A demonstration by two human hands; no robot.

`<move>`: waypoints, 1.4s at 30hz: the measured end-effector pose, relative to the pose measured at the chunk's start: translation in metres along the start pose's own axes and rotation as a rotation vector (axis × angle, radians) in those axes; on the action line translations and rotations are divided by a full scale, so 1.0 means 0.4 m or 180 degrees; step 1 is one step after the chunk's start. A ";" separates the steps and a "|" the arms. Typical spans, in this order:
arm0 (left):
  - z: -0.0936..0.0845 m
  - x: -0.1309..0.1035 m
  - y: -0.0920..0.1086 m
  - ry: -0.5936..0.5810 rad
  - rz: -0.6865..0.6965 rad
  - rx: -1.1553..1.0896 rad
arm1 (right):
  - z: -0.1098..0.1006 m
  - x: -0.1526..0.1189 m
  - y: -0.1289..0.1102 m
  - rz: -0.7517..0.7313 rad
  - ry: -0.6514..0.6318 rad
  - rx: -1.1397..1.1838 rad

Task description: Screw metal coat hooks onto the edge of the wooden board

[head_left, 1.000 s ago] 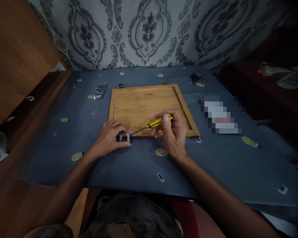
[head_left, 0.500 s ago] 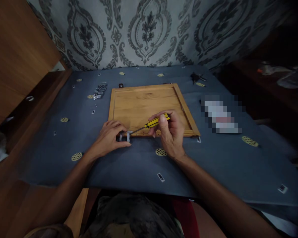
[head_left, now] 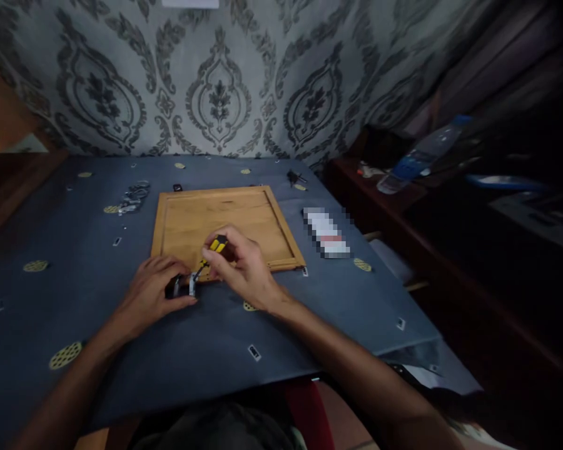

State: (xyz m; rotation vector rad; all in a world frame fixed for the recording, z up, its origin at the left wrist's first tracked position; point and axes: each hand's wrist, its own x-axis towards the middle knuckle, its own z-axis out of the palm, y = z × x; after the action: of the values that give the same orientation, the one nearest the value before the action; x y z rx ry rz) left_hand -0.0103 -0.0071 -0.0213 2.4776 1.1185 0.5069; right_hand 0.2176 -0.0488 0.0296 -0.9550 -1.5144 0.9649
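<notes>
A wooden panel with a raised frame (head_left: pixel 206 215) lies flat on the blue patterned cloth. At its near left corner, my left hand (head_left: pixel 152 290) grips a metal hinge (head_left: pixel 192 285) between thumb and fingers, against the panel's edge. My right hand (head_left: pixel 244 265) is closed around the yellow and black handle of a screwdriver (head_left: pixel 219 244). The screwdriver points down and left, its shaft reaching the hinge. Whether the tip sits in a screw is too small to tell.
Several metal hinge parts (head_left: pixel 134 197) lie left of the panel. A dark tool (head_left: pixel 296 179) rests at the far right of the cloth, and a pixelated flat item (head_left: pixel 327 233) right of the panel. On a dark shelf beyond stands a tilted plastic bottle (head_left: pixel 425 155).
My view has swung to the right, so the table things appear further left and the bottle shows. The screwdriver is held more steeply, and my right hand is closer to my left.
</notes>
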 end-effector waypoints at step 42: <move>-0.035 0.006 0.038 -0.0250 -0.0225 0.0066 | 0.044 0.042 0.043 0.0147 -0.0075 0.0809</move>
State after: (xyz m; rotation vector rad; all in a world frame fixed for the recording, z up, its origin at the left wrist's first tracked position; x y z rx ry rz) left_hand -0.0057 -0.0121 -0.0014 2.4433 1.1811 0.3759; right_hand 0.1995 -0.0285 0.0171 -0.8010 -1.3551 1.1743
